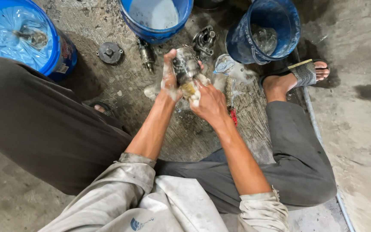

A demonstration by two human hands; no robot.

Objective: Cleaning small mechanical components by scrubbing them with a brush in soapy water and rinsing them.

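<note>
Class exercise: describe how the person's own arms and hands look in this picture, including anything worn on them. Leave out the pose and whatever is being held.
Both forearms are bare. The sleeves are pale grey-beige, stained cloth, pushed up and bunched near the elbows. No gloves, watch or rings can be seen. The left hand and right hand are wet, with white soapy foam on the fingers.

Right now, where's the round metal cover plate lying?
In the head view, the round metal cover plate lies on the wet concrete floor at upper left, between the lined blue bucket and the small cylindrical part.
</note>
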